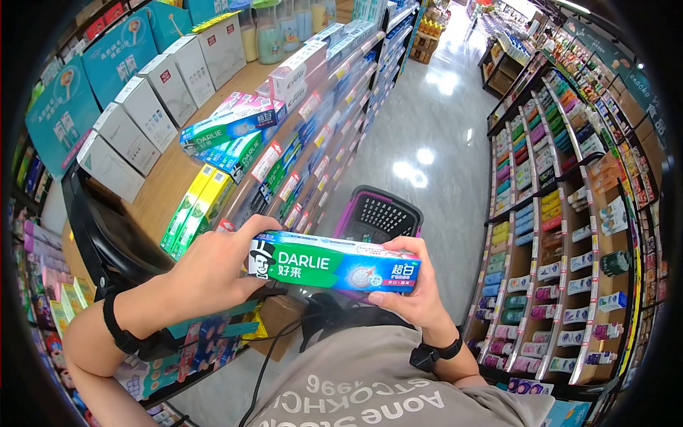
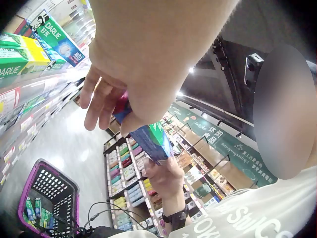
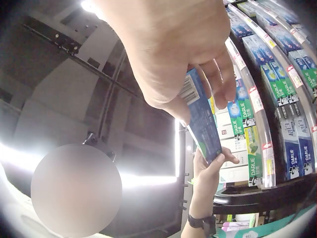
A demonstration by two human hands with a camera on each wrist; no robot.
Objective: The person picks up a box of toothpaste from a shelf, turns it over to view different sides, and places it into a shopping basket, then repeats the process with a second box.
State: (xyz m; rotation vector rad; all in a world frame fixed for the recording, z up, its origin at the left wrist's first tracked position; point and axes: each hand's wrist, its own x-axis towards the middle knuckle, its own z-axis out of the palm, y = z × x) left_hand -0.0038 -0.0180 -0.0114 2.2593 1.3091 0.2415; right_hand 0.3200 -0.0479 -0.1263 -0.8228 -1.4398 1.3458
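Box (image 1: 334, 265) | centre of head view, basket (image 1: 386, 212) beyond at 12 o'clock | left hand (image 1: 222, 262) gripping 9-o'clock end, right hand (image 1: 425, 295) pinching 3-o'clock end | presumably light, stiff card, slick-faced, dentable; best held lightly by ends

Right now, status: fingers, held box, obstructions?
Left fingers and right fingers grip opposite ends of the box. DARLIE face toward head camera. Nothing seen blocking it; basket beyond, partly hidden by box.
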